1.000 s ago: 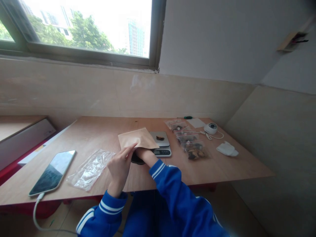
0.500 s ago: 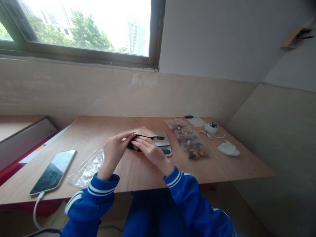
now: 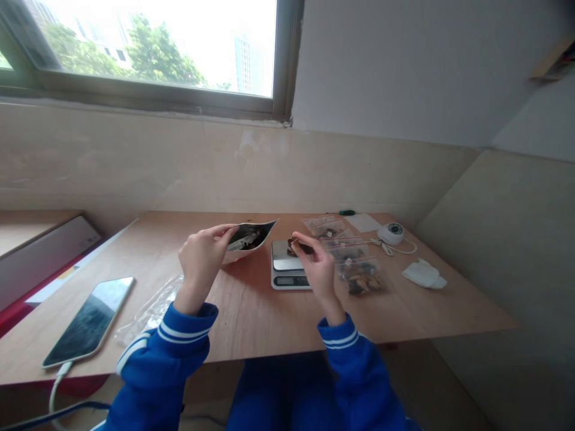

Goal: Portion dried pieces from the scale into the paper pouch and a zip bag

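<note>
My left hand [image 3: 203,263] grips the near-left edge of a brown paper pouch [image 3: 237,254]. The pouch's mouth gapes towards me, showing a dark inside with crinkled clear plastic [image 3: 247,240]. Above the kitchen scale [image 3: 279,258], my right hand [image 3: 321,269] pinches a brown dried slice [image 3: 294,244] that looks like mushroom. Part of the silver weighing plate and the right end of the scale's display strip are hidden behind that hand. Other dark brown pieces seem to lie on the plate under the fingers, but I cannot tell how many.
Several clear zip bags [image 3: 362,280] of dried brown pieces lie in a column right of the scale. Beyond them are a white camera [image 3: 390,234] with its cable, a crumpled tissue [image 3: 424,273] and white paper [image 3: 363,222]. A phone [image 3: 90,320] and clear plastic wrapper [image 3: 150,308] lie left.
My right hand has come out of the pouch's mouth and moved right, over the scale, with a brown slice in its fingers. My left hand has tilted the pouch and shifted it slightly left.
</note>
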### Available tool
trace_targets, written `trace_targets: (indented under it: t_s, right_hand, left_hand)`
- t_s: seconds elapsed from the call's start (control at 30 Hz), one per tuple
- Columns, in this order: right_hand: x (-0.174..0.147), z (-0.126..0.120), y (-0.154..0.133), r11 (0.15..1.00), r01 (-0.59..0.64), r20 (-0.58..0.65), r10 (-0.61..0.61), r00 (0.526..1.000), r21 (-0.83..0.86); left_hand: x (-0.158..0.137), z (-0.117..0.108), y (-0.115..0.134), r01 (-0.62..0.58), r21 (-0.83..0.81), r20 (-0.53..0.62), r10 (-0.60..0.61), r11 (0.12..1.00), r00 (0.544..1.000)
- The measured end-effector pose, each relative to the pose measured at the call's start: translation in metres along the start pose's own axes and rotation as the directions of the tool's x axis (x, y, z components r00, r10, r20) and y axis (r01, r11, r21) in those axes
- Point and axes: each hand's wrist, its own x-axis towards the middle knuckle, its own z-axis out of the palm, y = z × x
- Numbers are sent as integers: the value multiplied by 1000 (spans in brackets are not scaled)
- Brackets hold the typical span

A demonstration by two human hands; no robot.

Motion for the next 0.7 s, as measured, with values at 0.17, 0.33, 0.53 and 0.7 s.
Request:
trace_targets:
  t_s: [0.17,0.33,0.53,0.7]
  right_hand:
    - [-14,14,74,970,21,377,74,923,-242]
    - [-15,24,99,957,56,456,83,886,-284]
    - [-18,5,108,966,-25,454,144,880,-259]
    - [-19,-5,108,954,-14,365,128,922,-300]
  left_hand:
    - [-2,2,-2,8,-7,-9,-8,1000,1000]
    - [-5,0,-5,-4,-17,12,4,1000,1000]
    - [-7,-2,-7,4,-20,3,-4,1000,1000]
    - [-10,0,-6,-3,-24,9,3,1000,1000]
